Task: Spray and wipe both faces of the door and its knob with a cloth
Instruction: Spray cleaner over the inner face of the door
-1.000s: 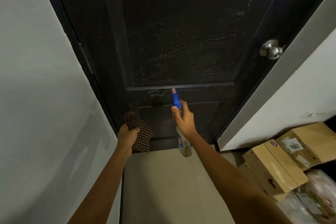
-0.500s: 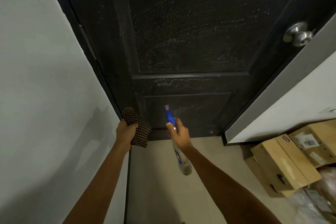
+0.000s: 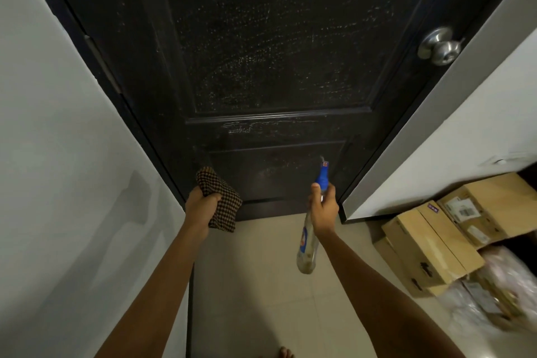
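The right hand (image 3: 324,211) grips the spray bottle (image 3: 308,244), nozzle aimed at the door's (image 3: 276,52) lower panel to wet it, while the left hand (image 3: 200,203) clutches the bunched cloth (image 3: 222,200) beside the panel, ready for wiping.

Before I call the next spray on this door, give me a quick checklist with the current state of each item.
1. Grip of right hand on spray bottle: ok.
2. Aim of nozzle at the lower panel of the door: ok.
3. Ready cloth in left hand, off to the side of the nozzle: ok.
4. Liquid left in bottle: cannot tell.
5. Clean upper panel: not ok, pale streaks show.
6. Wiped knob: cannot tell.
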